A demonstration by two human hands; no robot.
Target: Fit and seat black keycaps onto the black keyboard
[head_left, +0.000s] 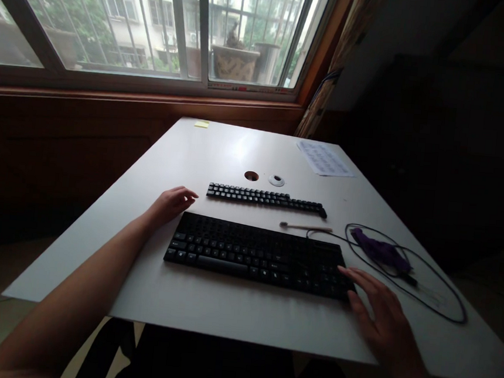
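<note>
A black keyboard (255, 255) lies across the white table (220, 151) in front of me. My left hand (172, 202) rests on the table just beyond the keyboard's far left corner, fingers loosely curled and holding nothing. My right hand (382, 315) lies flat at the keyboard's near right corner, fingers spread, fingertips touching its edge. Behind the keyboard a long strip of black keycaps (265, 198) lies in a row. A thin stick-like tool (305, 227) lies between the strip and the keyboard.
The keyboard's black cable (441, 288) loops on the table at the right around a purple cloth (381, 251). A printed sheet (324, 159) lies at the far right, a yellow note (202, 124) at the far edge. A cable hole (251, 176) and its white cap (276, 180) sit mid-table.
</note>
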